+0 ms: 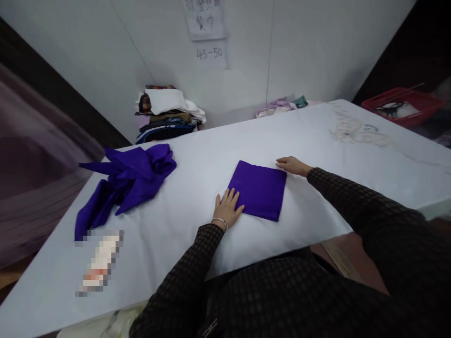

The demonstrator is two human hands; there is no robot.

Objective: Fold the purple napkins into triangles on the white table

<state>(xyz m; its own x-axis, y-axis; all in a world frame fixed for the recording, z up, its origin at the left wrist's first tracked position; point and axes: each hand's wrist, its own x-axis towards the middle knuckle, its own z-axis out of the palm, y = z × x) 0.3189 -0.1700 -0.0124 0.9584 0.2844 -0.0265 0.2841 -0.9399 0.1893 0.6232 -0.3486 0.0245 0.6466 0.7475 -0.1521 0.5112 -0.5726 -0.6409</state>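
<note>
A purple cloth folded into a square [259,189] lies flat on the white table cover [197,173]. My left hand [228,208] rests flat on its near left corner, fingers stretched out, a bracelet on the wrist. Beyond the square's far right corner, my right hand [291,165] lies flat with its fingertips at the cloth's edge. Both arms wear dark checked sleeves. Neither hand grips anything.
A heap of loose purple cloths [127,180] sits at the left of the table. A blurred-out object [100,263] lies near the front left edge. Stacked folded fabrics [167,115] stand against the back wall. A red basket [405,105] is at the far right.
</note>
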